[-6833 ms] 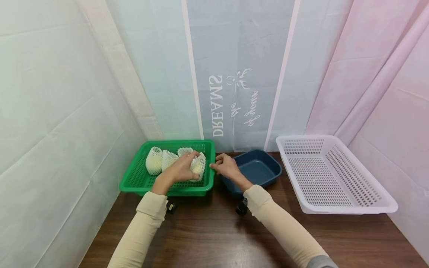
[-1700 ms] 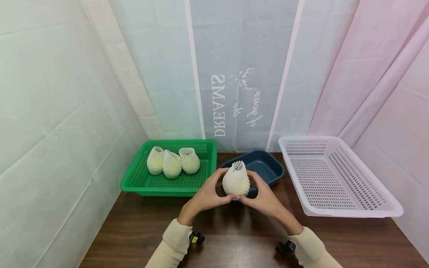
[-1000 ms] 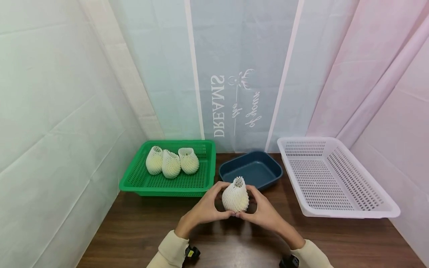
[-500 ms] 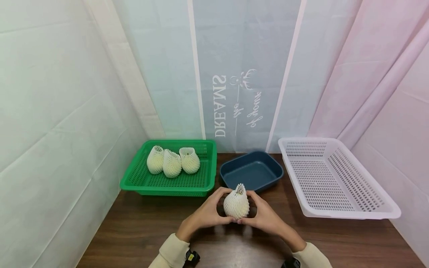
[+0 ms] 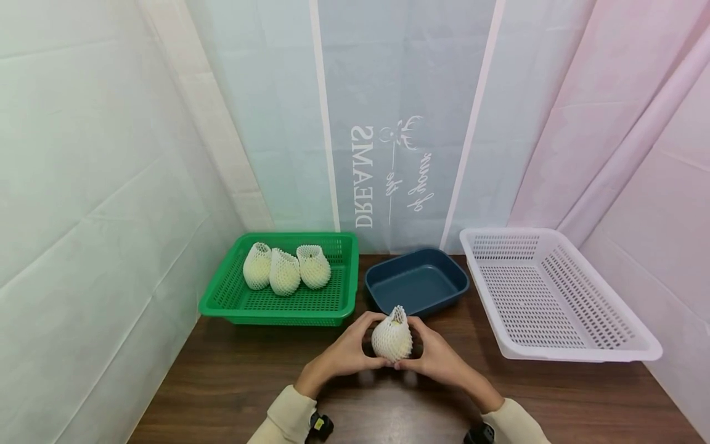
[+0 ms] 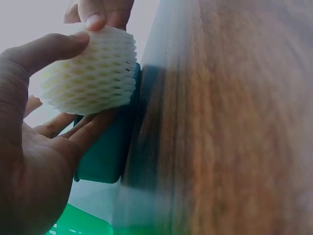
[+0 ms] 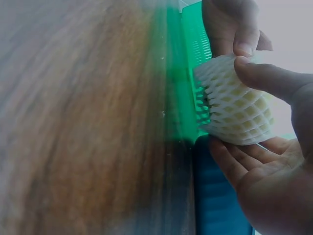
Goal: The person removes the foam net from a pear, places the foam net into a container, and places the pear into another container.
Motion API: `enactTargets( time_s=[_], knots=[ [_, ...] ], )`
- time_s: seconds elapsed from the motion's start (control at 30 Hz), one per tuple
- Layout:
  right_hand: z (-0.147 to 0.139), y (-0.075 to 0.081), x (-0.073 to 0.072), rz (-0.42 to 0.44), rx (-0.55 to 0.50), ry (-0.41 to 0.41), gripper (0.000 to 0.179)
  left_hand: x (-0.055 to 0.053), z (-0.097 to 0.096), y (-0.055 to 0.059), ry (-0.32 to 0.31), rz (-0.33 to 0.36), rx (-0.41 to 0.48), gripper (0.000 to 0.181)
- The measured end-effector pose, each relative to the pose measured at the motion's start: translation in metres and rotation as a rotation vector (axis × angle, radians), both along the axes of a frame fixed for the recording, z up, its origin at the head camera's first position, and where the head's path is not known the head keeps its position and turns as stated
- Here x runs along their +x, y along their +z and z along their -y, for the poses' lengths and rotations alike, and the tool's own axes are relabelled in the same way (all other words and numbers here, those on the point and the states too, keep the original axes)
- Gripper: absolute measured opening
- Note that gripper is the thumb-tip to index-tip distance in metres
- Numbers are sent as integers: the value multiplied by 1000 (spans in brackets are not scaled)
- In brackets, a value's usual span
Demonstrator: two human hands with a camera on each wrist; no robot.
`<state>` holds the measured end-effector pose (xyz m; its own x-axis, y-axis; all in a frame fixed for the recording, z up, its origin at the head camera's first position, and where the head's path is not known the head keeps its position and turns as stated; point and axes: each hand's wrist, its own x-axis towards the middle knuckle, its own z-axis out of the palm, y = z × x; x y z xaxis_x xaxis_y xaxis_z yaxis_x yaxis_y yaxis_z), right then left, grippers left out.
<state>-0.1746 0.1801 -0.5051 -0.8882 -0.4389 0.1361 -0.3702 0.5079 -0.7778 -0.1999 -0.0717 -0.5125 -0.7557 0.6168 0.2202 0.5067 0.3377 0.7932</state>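
Observation:
Both hands hold one pale yellow fruit in a white foam net sleeve (image 5: 391,341), just in front of the blue basin (image 5: 421,280). My left hand (image 5: 352,348) curls round its left side, and my right hand (image 5: 432,351) round its right. The thumbs almost meet at the near side. In the left wrist view the left thumb lies on the foam net (image 6: 93,73), with fingers on the other side. From the right wrist, the right thumb presses the same net (image 7: 239,103). The sleeve's gathered end points up. The fruit's exact kind is hidden by the net.
A green basket (image 5: 277,320) at the left holds 3 more netted fruits (image 5: 285,274). To the right stands a white perforated basket (image 5: 577,354). Everything is on a dark wooden table (image 5: 249,382), with a fabric wall (image 5: 388,74) behind.
The left hand has taken the netted fruit out of the green basket to the table's middle. The right hand has left the basket's edge and joined it. Over the last half second both barely move.

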Motion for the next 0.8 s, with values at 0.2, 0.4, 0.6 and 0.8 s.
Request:
enactTargets(
  time_s=[0.2, 0.4, 0.6, 0.8],
  knots=[
    [-1, -6, -2, 31, -10, 22, 89, -2, -2, -4, -29, 100, -2, 76],
    [-4, -10, -4, 35, 1, 35, 88, -6, -4, -7, -16, 109, -47, 77],
    [-5, -10, -6, 28, 32, 41, 87, -7, -5, -6, -27, 134, -55, 81],
    [-5, -10, -7, 43, 69, 41, 91, -7, -5, -6, -40, 139, -73, 86]
  ],
)
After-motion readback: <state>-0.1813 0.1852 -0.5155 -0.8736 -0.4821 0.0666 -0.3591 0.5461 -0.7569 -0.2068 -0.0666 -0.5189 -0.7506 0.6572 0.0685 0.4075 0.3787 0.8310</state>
